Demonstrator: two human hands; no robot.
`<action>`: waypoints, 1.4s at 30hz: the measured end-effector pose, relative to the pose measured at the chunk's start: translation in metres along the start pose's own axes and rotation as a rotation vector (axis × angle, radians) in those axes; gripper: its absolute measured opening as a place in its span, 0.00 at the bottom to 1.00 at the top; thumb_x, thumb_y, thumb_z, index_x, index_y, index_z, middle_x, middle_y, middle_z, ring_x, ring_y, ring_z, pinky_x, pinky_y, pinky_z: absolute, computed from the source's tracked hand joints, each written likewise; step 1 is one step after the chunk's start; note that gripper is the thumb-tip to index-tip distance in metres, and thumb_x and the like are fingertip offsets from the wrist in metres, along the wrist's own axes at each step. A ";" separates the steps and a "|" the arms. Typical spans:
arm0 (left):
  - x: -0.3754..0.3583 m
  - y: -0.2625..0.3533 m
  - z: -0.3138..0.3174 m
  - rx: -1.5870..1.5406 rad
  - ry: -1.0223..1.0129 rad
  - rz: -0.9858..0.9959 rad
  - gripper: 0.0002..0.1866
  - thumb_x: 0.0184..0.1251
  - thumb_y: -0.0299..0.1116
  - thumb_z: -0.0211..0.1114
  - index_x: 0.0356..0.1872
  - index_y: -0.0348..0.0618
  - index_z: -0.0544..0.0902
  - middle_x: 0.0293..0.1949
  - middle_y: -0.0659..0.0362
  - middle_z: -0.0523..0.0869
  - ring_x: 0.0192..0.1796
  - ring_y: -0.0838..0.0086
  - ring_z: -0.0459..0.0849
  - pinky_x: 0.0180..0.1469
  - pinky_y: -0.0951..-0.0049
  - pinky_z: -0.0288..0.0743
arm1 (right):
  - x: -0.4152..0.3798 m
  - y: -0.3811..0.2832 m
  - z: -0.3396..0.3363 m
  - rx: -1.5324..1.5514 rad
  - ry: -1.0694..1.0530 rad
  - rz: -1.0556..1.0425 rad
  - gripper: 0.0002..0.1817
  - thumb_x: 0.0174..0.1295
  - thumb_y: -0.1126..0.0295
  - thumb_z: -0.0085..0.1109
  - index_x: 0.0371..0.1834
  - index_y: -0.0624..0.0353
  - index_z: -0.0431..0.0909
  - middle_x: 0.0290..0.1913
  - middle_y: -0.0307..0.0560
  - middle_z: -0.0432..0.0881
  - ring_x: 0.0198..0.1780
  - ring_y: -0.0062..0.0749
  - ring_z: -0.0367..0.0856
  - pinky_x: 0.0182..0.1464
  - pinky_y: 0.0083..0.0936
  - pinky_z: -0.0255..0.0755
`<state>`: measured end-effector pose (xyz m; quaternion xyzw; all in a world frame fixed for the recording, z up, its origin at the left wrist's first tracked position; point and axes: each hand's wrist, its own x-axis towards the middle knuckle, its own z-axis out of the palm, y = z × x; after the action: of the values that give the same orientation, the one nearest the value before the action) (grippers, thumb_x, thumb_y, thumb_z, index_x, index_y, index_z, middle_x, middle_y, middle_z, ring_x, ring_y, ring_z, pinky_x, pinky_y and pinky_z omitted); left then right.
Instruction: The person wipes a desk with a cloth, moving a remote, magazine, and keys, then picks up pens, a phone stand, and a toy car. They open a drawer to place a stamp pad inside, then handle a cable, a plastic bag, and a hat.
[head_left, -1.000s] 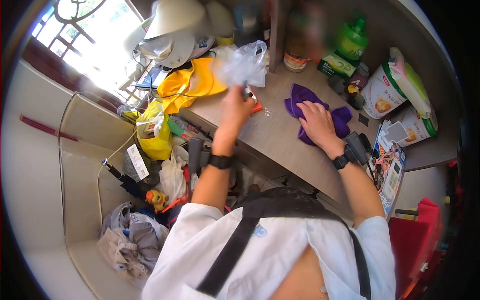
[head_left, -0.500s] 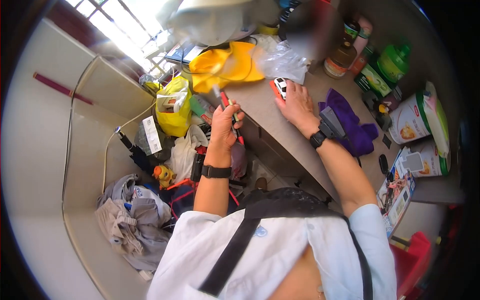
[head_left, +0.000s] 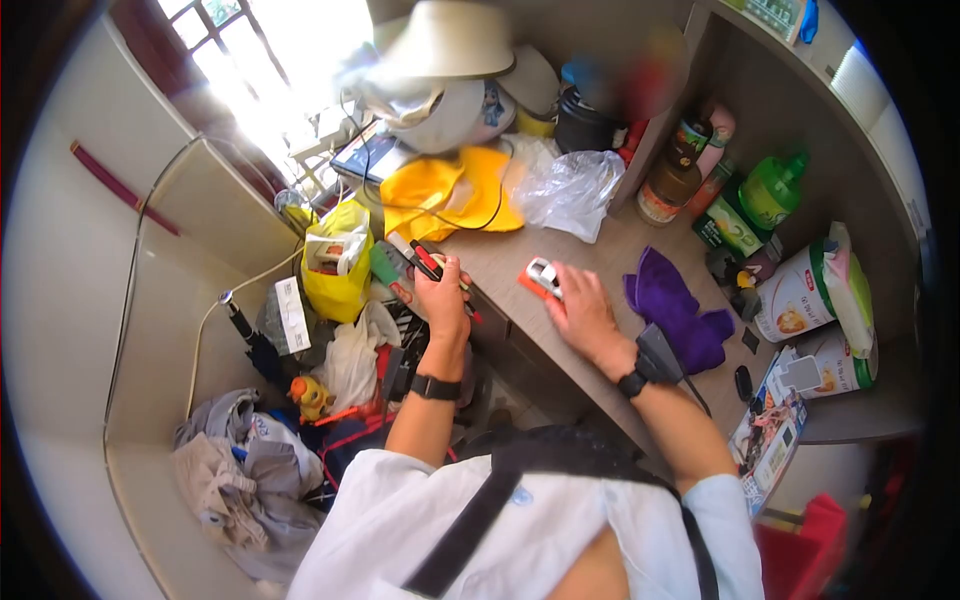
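Observation:
My left hand is closed round a bunch of several pens, among them black, red and pale ones, just off the desk's front edge. Their ends poke out above and below the fist. My right hand is over the desk, its fingers closed on a white toy car. A flat orange-red piece shows under and beside the car, partly covered by it. Right of this hand lies a purple cloth on the desk.
A yellow cloth and a clear plastic bag lie along the back of the desk. Bottles and white tubs line the right side. A yellow bag and piled clothes are at left.
The view has tipped upward. My right hand has drawn the toy car and orange-red piece away from the plastic bag, nearer to me. The pens in my left hand now point up and left.

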<state>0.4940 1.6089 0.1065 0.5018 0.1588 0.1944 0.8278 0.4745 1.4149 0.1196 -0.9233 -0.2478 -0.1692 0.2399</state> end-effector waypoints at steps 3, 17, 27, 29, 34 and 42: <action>-0.008 0.020 0.028 0.166 -0.175 0.056 0.07 0.56 0.26 0.59 0.32 0.41 0.69 0.26 0.62 0.75 0.21 0.79 0.74 0.18 0.83 0.66 | -0.012 -0.009 -0.013 0.079 -0.107 -0.121 0.28 0.48 0.71 0.59 0.54 0.63 0.63 0.48 0.55 0.70 0.48 0.49 0.68 0.51 0.36 0.63; 0.080 0.025 0.103 0.231 -0.335 0.155 0.06 0.57 0.23 0.56 0.35 0.38 0.71 0.26 0.58 0.77 0.26 0.75 0.80 0.23 0.81 0.72 | -0.028 0.049 -0.105 0.196 0.209 0.527 0.25 0.50 0.67 0.59 0.51 0.63 0.65 0.43 0.60 0.75 0.44 0.50 0.75 0.44 0.33 0.69; 0.067 0.007 0.102 0.870 -0.502 0.814 0.12 0.46 0.28 0.63 0.30 0.35 0.72 0.23 0.48 0.76 0.29 0.55 0.77 0.30 0.63 0.70 | -0.026 0.122 -0.096 -0.421 0.272 0.388 0.29 0.47 0.63 0.61 0.53 0.59 0.65 0.52 0.58 0.69 0.54 0.51 0.66 0.53 0.39 0.62; 0.047 -0.012 0.103 1.029 -0.706 0.767 0.15 0.45 0.32 0.66 0.30 0.35 0.71 0.26 0.46 0.75 0.34 0.52 0.77 0.34 0.61 0.70 | -0.025 0.097 -0.108 -0.363 0.190 0.296 0.30 0.47 0.62 0.61 0.55 0.57 0.64 0.55 0.56 0.66 0.56 0.51 0.63 0.55 0.38 0.60; 0.030 -0.017 0.107 1.102 -1.048 0.812 0.20 0.42 0.37 0.69 0.30 0.36 0.70 0.30 0.46 0.76 0.37 0.53 0.78 0.37 0.61 0.71 | -0.071 0.056 -0.123 -0.293 -0.164 0.130 0.34 0.45 0.60 0.62 0.57 0.57 0.62 0.56 0.53 0.65 0.55 0.50 0.63 0.57 0.36 0.58; 0.091 -0.012 0.096 0.958 -0.413 0.868 0.06 0.48 0.25 0.57 0.30 0.39 0.73 0.25 0.46 0.76 0.29 0.52 0.77 0.30 0.61 0.70 | -0.081 0.033 -0.113 -0.125 -0.241 0.110 0.31 0.41 0.65 0.65 0.53 0.57 0.67 0.54 0.50 0.68 0.51 0.48 0.66 0.53 0.34 0.64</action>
<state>0.6191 1.5734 0.1329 0.8583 -0.1500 0.3173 0.3744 0.4039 1.3001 0.1663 -0.9622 -0.2128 -0.0586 0.1593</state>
